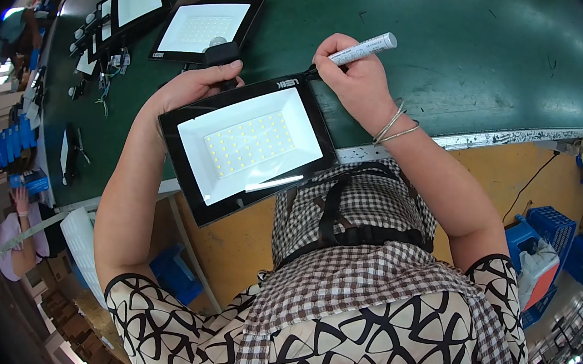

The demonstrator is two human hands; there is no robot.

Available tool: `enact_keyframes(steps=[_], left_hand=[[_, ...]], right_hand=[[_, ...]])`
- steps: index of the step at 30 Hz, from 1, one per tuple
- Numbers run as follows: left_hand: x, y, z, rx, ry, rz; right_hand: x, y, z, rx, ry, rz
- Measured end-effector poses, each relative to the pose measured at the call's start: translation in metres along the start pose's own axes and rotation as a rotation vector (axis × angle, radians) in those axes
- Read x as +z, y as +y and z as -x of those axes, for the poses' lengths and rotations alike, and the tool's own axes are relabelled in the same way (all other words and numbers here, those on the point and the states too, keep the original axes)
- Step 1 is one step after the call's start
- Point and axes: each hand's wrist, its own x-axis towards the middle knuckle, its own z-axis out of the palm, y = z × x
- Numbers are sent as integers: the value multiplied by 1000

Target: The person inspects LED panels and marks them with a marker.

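**Stiff, glass-faced floodlight (pixel 249 166) steadied at its black sensor block (pixel 222 54)**

The floodlight is held tilted over the near edge of the worktop (pixel 463 65), with its lower side hanging past that edge in front of the checked apron (pixel 351 261). Whether any of its weight is borne by the worktop cannot be told.

The sensor block, at the far side of the floodlight, is gripped by the left hand (pixel 198 89), with the thumb laid across it and the other fingers partly hidden. A marker pen (pixel 365 49) is pinched in the closed fingers of the right hand (pixel 355 81), its dark tip pointed at the floodlight's far right corner; contact between the two cannot be confirmed.

The body is judged rigid and fairly weighty for its flat shape, so a turning pull at the sensor block should be expected. The glossy front is likely to be slippery, easily smudged and breakable if knocked against the worktop's edge. A surer hold would be had by the black frame (pixel 181 154), with opposite sides supported and the pale front left untouched. The sensor block is probably better guided than loaded, since its joint may be turned or strained.
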Motion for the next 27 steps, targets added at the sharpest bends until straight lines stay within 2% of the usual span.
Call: enact_keyframes(steps=[4, 10, 19, 27], left_hand=[[2, 1, 0, 35, -8, -67], [1, -1, -2, 23, -53, -10], [4, 1, 1, 57, 12, -115], [3, -2, 0, 47, -27, -39]], right_hand=[[-3, 0, 2, 17, -24, -43], [-6, 4, 3, 15, -16, -50], [-4, -3, 5, 21, -9, -58], [-6, 0, 6, 19, 26, -88]])
